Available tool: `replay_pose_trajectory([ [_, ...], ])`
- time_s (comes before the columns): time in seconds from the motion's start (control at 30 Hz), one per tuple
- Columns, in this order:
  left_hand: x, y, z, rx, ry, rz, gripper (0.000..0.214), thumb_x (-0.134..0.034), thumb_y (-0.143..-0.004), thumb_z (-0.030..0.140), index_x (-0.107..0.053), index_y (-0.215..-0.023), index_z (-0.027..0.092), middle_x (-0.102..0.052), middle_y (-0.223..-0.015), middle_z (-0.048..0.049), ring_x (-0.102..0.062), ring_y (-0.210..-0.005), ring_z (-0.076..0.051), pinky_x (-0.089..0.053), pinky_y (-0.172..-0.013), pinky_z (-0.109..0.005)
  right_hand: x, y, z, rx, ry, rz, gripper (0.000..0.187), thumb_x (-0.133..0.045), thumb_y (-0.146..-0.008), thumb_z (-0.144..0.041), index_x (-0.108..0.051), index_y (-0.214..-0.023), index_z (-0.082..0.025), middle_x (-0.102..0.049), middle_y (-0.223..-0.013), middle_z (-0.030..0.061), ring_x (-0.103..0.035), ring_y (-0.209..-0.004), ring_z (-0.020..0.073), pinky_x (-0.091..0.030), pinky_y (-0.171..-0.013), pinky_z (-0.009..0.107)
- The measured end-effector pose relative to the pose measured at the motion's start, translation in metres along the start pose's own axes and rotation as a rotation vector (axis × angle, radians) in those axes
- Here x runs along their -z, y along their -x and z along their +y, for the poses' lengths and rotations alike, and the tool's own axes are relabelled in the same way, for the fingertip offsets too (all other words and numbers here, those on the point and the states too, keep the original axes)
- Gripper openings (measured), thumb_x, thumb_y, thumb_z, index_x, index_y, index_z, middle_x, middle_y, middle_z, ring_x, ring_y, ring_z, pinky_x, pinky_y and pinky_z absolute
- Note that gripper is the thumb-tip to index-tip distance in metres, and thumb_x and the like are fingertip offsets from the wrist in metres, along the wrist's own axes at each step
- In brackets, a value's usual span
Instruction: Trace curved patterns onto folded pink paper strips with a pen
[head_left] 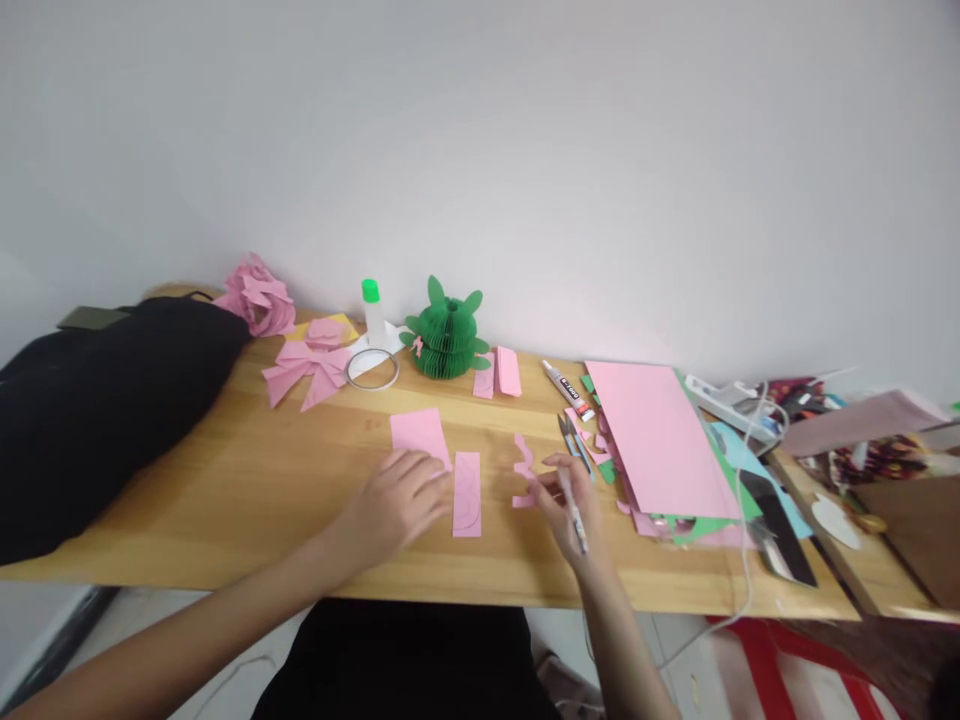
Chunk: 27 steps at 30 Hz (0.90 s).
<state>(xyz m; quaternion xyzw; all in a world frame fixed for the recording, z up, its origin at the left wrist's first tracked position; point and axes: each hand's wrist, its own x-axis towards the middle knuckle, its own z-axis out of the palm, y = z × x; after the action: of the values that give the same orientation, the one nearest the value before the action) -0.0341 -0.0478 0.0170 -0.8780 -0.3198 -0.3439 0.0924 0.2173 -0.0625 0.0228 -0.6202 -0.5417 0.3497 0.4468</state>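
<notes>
My left hand rests palm down, fingers stretched out, over the near edge of a pink paper piece. Just right of its fingertips lies a pink paper strip with curved pencil-like lines drawn on it. In my right hand is a white pen, its back end toward me; its tip is hidden by the fingers. A wavy pink paper cutout lies by the right fingertips, and I cannot tell whether they touch it. Beyond that hand lie scissors.
A green paper honeycomb cactus, glue stick, ring and pink paper bow stand or lie at the back. A glue tube and pink sheets are on the right, a black bag on the left.
</notes>
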Motion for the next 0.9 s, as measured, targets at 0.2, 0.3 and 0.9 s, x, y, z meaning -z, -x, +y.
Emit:
replay_pose_trajectory([
  [0.2,0.006,0.003,-0.026,0.084,0.0,-0.404,0.028,-0.053,-0.096,0.031,-0.065,-0.112,0.011,-0.071,-0.113,-0.0147,-0.064,-0.106,-0.029,-0.052,-0.091,-0.043,0.028,-0.019,0.009,-0.011,0.191,0.152,0.031,-0.071,-0.072,-0.048,-0.054,-0.083,-0.025,-0.066,-0.069,0.0021,-0.064,-0.059,0.0226,-0.05,-0.055,0.035],
  [0.3,0.002,0.003,-0.014,0.055,0.064,-0.493,0.039,-0.059,-0.094,0.036,-0.062,-0.121,0.009,-0.067,-0.125,-0.0151,-0.059,-0.119,-0.029,-0.046,-0.102,-0.042,0.011,-0.009,0.007,-0.002,0.189,0.119,0.025,-0.062,-0.08,-0.043,-0.054,-0.094,-0.024,-0.07,-0.086,0.0071,-0.068,-0.075,0.0239,-0.054,-0.066,0.038],
  [0.9,-0.012,0.02,0.002,0.197,0.092,-0.511,0.05,-0.059,-0.093,0.038,-0.054,-0.135,0.011,-0.056,-0.142,-0.0176,-0.047,-0.136,-0.032,-0.037,-0.112,-0.047,-0.064,-0.007,0.006,-0.069,-0.04,-0.051,0.025,-0.061,-0.067,-0.028,-0.05,-0.09,-0.026,-0.064,-0.059,-0.0041,-0.061,-0.049,0.018,-0.05,-0.048,0.029],
])
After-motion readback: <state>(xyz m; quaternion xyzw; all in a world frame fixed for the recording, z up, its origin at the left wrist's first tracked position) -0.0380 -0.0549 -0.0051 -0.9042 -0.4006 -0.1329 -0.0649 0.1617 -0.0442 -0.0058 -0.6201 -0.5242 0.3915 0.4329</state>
